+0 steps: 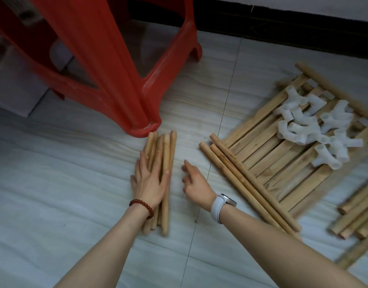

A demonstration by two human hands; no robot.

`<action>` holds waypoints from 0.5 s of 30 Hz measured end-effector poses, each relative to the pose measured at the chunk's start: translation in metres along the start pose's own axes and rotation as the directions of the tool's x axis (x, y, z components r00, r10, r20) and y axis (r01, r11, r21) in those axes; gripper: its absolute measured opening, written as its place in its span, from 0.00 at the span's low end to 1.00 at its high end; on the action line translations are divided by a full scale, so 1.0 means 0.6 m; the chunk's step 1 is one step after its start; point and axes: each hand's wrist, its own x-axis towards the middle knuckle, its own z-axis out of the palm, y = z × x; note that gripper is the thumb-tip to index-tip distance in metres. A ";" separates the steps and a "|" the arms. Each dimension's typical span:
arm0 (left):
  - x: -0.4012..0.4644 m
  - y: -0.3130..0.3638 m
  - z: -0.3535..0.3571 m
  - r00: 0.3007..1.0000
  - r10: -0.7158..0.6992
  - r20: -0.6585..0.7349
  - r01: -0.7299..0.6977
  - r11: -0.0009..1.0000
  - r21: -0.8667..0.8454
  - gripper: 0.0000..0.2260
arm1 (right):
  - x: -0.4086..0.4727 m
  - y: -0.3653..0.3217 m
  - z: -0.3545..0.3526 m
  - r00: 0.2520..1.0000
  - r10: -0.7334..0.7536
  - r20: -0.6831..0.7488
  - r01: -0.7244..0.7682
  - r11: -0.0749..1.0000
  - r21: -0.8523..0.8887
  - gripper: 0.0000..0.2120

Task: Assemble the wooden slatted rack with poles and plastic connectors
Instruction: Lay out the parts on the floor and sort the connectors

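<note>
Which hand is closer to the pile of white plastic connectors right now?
Right. The right hand hovers beside the long poles, still short of the connectors on the slatted panel; the left hand rests on the short pole bundle farther away.

Single head view, looking steeply down, close over floor (pixel 75 204); forearms enter from bottom edge.

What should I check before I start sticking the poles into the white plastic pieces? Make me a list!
1. Short poles bunched together: ok, left hand rests flat on them.
2. Right hand free: ok, holds nothing.
3. White connectors within sight: ok, piled on the slatted panel.
4. Long poles laid out: ok, beside the panel.
5. Any pole already joined: not ok, none.
6. Enough connectors: cannot tell.
</note>
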 end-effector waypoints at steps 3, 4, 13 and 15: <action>-0.001 0.006 0.019 0.999 0.011 0.044 -0.020 0.975 0.220 0.28 | 0.000 0.001 -0.009 0.997 0.061 -0.036 -0.054 0.984 0.171 0.27; -0.001 0.009 0.025 0.999 0.023 0.044 -0.035 0.956 0.290 0.29 | -0.001 0.000 -0.015 0.997 0.063 -0.041 -0.056 0.985 0.163 0.26; 0.012 0.085 0.007 0.966 0.245 -0.076 -0.206 0.917 0.342 0.29 | -0.054 -0.024 -0.150 0.947 -0.253 -0.197 0.229 0.964 -0.138 0.16; 0.024 0.131 0.005 0.919 0.382 -0.098 -0.344 0.897 0.277 0.27 | -0.066 -0.021 -0.208 0.886 -0.337 -0.320 0.247 0.925 -0.289 0.13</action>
